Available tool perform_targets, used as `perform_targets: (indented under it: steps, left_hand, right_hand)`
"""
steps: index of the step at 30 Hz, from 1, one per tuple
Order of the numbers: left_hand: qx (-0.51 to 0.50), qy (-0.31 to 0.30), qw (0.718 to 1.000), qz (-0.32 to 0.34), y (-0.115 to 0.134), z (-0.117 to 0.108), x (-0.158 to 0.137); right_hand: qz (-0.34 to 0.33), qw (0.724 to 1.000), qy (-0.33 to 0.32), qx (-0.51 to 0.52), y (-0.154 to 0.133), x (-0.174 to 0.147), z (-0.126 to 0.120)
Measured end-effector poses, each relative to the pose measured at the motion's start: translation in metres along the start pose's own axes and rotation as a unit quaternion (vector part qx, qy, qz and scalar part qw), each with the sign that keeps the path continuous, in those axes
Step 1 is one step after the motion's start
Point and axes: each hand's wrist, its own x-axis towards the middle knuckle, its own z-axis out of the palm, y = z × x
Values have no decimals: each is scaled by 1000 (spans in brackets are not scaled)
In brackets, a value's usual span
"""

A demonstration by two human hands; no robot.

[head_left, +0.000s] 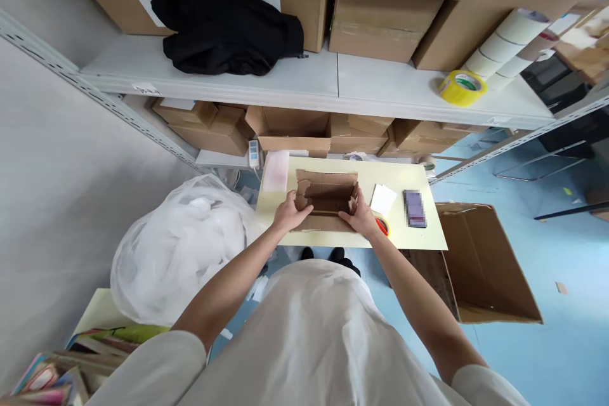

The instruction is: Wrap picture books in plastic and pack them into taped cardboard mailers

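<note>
A small cardboard box (328,179) with its top open stands on the pale yellow table (419,241) in front of me. My left hand (291,211) grips its left side, the thumb reaching over the near edge. On the opposite side my right hand (361,217) holds the box the same way, thumb inside the rim. The box's inside looks dark brown, and its corners seem torn. Just beside my right hand lies a roll of tape (382,226), partly hidden by the wrist. White paper slips (383,198) and a phone (415,209) rest farther right.
A shelf (314,79) behind the table carries cartons, a black garment (233,28) and a yellow tape roll (462,87). To the left sits a big bag of white packing material (181,254). A large open carton (490,266) stands on the floor at right.
</note>
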Motion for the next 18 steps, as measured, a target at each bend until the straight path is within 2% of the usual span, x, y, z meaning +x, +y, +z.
perform_targets:
  steps: [2, 4, 9, 11, 13, 15, 18]
  left_hand:
    - [-2, 14, 1000, -11, -1, 3, 2]
    - [-54, 26, 998, -18, -9, 5, 6]
    - [-152, 35, 987, -33, -35, 5, 15]
    - [-156, 69, 985, -16, -38, 5, 14]
    - [-105, 119, 986, 54, -36, 3, 9]
    - [-7, 145, 979, 145, -29, 1, 3]
    - [115, 115, 962, 219, -20, -3, -7]
  right_hand:
    - [43, 999, 1, -33, 0, 0, 3]
    - [71, 997, 2, -9, 9, 0, 6]
    - [138, 975, 40, 171, 45, 0, 10]
    - [135, 970, 61, 194, 54, -2, 12]
    - [91, 981, 109, 132, 57, -4, 13]
    - [32, 986, 162, 24, 57, -7, 15]
    - [-16, 974, 204, -97, 55, -13, 16]
